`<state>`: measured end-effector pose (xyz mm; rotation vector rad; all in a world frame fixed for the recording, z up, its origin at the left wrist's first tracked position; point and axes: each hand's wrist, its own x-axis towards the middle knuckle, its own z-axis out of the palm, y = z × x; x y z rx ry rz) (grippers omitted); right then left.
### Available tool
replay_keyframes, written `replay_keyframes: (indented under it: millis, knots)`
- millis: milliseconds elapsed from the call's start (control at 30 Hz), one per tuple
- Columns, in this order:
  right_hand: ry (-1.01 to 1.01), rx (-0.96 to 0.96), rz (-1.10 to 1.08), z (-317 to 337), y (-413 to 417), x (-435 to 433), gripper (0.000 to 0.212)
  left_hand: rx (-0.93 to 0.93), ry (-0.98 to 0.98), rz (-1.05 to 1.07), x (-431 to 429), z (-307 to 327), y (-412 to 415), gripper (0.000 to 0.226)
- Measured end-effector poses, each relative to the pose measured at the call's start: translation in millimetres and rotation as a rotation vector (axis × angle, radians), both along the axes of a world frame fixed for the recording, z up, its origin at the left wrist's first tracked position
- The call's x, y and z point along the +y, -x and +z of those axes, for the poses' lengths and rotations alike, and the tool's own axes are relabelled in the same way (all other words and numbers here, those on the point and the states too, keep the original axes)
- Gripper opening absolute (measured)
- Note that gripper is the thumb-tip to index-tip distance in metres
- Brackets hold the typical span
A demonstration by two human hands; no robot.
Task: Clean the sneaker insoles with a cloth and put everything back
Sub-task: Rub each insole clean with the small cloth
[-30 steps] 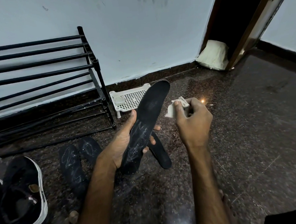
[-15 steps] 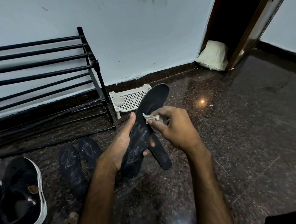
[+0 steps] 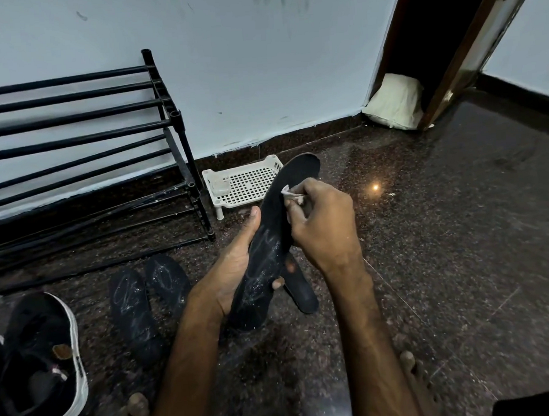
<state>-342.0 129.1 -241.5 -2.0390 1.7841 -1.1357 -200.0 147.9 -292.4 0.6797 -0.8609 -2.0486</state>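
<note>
My left hand (image 3: 235,270) grips a long black insole (image 3: 273,239) from below, tilted up toward the far right, its lower half streaked with white marks. My right hand (image 3: 323,224) pinches a small white cloth (image 3: 290,194) and presses it against the insole's upper half. Two more black insoles (image 3: 130,307) (image 3: 167,278) with white marks lie on the floor to the left. Another black insole (image 3: 299,289) lies under my hands. A black sneaker with a white sole (image 3: 42,360) stands at the lower left.
A black metal shoe rack (image 3: 82,144) stands against the wall at the left. A white perforated plastic tray (image 3: 245,185) sits beyond the insole. A pale pillow (image 3: 395,106) lies in the doorway at the far right. My bare toes (image 3: 134,409) show at the bottom.
My right hand brought the cloth from the right onto the insole, down to its middle, then slid it up toward the toe end. The left hand kept holding the insole.
</note>
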Motion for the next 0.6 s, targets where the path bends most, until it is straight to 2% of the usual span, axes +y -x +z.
replay_keyframes:
  millis: [100,267,367,467,600]
  knots:
    - [-0.088,0.004,0.081,-3,2,2,0.005,-0.020,0.001,0.009,1,-2,-1,0.068]
    - [-0.079,-0.023,-0.134,-1,9,-3,0.009,-0.067,0.020,0.007,2,0,1,0.068]
    - [-0.070,-0.084,0.002,6,3,-1,0.016,-0.091,0.025,0.018,0,-2,-2,0.070]
    - [-0.148,-0.072,0.151,4,4,2,0.016,-0.076,0.014,0.029,1,-2,-4,0.067]
    - [-0.098,-0.010,-0.068,-2,19,-4,0.014,-0.077,0.001,0.019,3,-2,-2,0.070]
